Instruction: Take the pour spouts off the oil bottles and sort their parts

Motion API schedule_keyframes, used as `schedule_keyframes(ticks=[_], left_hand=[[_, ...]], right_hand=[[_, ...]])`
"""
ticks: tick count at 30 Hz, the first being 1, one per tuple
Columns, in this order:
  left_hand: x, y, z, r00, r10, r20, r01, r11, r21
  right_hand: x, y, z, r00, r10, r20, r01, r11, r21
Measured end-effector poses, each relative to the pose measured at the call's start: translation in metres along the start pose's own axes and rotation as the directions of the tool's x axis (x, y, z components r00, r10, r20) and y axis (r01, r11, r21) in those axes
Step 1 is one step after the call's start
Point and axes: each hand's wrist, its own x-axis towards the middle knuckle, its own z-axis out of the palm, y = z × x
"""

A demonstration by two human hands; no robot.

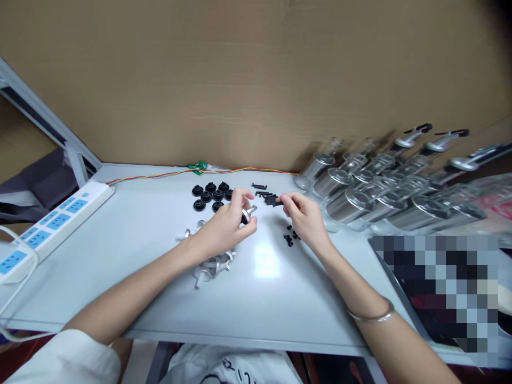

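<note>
My left hand grips a small silver spout with a black base, its metal tip pointing up and right. Thumb and forefinger of my right hand are pinched at the right end of a pile of thin black pieces. Several round black stoppers lie behind my left hand, which partly hides them. Silver metal parts are spread beneath my left wrist and forearm. Tiny black caps rest on the table just left of my right wrist.
Several glass and metal bottles crowd the right rear, some with spouts. At the left lies a white power strip with a cable. A red and yellow wire runs along the back edge. A blurred dark object is at right.
</note>
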Motion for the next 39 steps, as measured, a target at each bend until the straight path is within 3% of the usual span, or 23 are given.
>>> schedule_keyframes(ticks=[4, 8, 12, 15, 19, 23, 27, 35, 39], left_hand=[[-0.013, 0.0, 0.002, 1.0, -0.014, 0.009, 0.014, 1.0, -0.016], [-0.025, -0.005, 0.004, 0.997, 0.037, -0.07, -0.038, 0.999, -0.013], [-0.027, -0.009, 0.001, 0.984, 0.091, -0.154, -0.096, 0.995, -0.023], [-0.028, -0.01, 0.002, 0.985, 0.105, -0.135, -0.108, 0.994, -0.02], [-0.031, -0.01, 0.004, 0.99, 0.102, -0.101, -0.097, 0.994, 0.06], [-0.029, -0.012, 0.005, 0.966, 0.246, -0.08, -0.222, 0.947, 0.231], [-0.028, -0.015, 0.005, 0.925, 0.364, -0.108, -0.332, 0.913, 0.236], [-0.028, -0.016, 0.007, 0.923, 0.377, -0.073, -0.353, 0.908, 0.224], [-0.028, -0.016, 0.008, 0.936, 0.34, -0.091, -0.316, 0.926, 0.207]], right_hand=[[0.004, 0.01, -0.012, 1.0, -0.004, -0.017, 0.003, 0.999, -0.051], [0.003, 0.017, -0.016, 0.999, -0.035, 0.022, 0.039, 0.979, -0.202], [0.003, 0.026, -0.013, 0.979, -0.191, 0.074, 0.205, 0.913, -0.352], [0.005, 0.033, -0.008, 0.955, -0.272, 0.115, 0.295, 0.862, -0.412], [0.007, 0.04, -0.007, 0.952, -0.279, 0.129, 0.307, 0.847, -0.434], [0.006, 0.039, -0.012, 0.947, -0.291, 0.133, 0.318, 0.82, -0.475], [0.002, 0.033, -0.014, 0.941, -0.254, 0.224, 0.333, 0.814, -0.476], [0.0, 0.038, -0.009, 0.904, -0.244, 0.351, 0.391, 0.803, -0.45], [-0.003, 0.025, -0.012, 0.898, -0.313, 0.309, 0.424, 0.801, -0.422]])
